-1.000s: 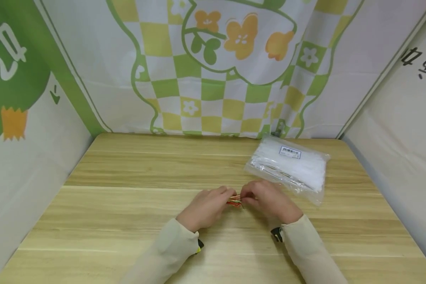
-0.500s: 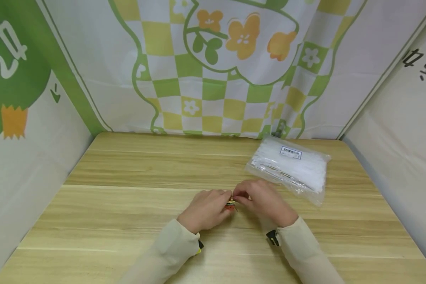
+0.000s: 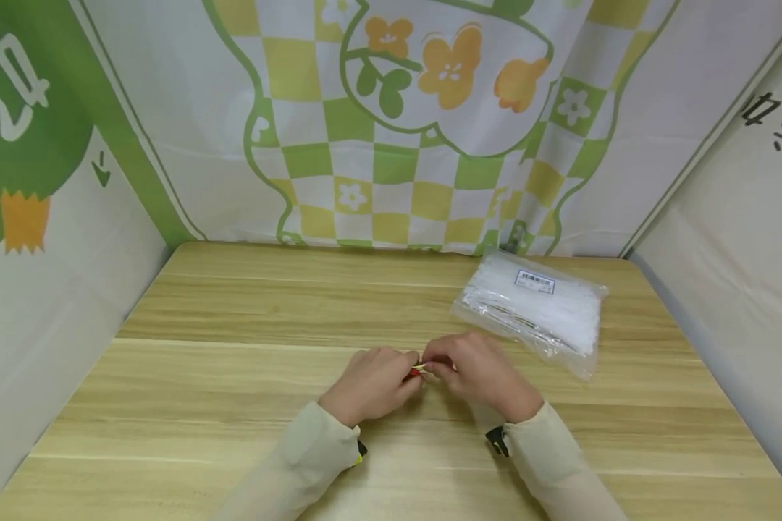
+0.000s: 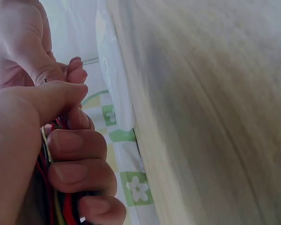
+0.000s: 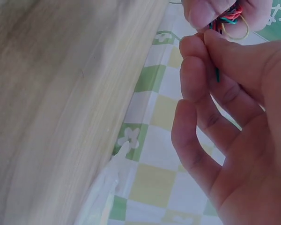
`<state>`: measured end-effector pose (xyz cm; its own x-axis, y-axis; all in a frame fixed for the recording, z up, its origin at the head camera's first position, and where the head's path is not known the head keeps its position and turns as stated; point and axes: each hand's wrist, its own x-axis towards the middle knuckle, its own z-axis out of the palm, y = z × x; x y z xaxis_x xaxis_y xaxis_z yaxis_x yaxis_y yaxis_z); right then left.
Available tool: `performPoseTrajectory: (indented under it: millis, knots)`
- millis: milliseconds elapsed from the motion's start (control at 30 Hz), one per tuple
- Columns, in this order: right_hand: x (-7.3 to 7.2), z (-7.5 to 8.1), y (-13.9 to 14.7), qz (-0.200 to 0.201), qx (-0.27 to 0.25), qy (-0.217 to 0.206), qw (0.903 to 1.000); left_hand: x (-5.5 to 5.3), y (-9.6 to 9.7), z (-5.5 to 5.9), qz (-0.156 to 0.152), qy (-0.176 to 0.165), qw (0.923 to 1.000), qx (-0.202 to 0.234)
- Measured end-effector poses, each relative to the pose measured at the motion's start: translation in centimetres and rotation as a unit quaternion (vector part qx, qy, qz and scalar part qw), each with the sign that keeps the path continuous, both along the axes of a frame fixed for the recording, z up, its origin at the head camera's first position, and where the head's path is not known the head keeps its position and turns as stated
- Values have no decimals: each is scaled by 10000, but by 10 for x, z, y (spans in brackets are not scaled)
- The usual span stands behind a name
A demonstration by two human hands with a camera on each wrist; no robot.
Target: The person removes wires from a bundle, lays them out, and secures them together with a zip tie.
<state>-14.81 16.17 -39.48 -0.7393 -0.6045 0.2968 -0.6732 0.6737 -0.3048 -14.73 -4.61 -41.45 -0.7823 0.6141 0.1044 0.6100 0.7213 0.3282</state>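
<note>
A bundle of thin coloured wires, with red, yellow and black strands, lies gripped in my left hand, whose fingers curl round it. Red, green and yellow loops of the bundle stick out of that hand in the right wrist view. My right hand meets it fingertip to fingertip over the table. Its thumb and index finger pinch at the end of the bundle, where a thin green wire end pokes out below the pinch. The other right fingers are loosely bent. Most of the bundle is hidden in the left palm.
A clear plastic bag packed with white contents and bearing a barcode label lies at the back right, beyond the right hand. The wood-grain table ends at a patterned curtain. Printed cloth walls stand on both sides.
The right hand has moved left until its fingertips came close against the left hand. Less of the wire bundle shows between the hands now. The left hand has barely shifted.
</note>
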Motion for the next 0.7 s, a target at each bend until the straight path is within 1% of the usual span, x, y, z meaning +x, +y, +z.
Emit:
performPoseTrajectory:
  millis: [133,300,467,700]
  knots:
    - [0,0,2,28,-140,-7,9999,-1,-2,2,-5,-27,10000,-21]
    - [0,0,3,30,-168,-89,9998,-2,-5,3,-47,-67,10000,-51]
    - [-1,1,5,81,-208,-116,9997,-3,-8,5,-33,-174,9998,74]
    - [-1,5,9,33,-327,39,9995,-6,-14,9,87,-297,9995,104]
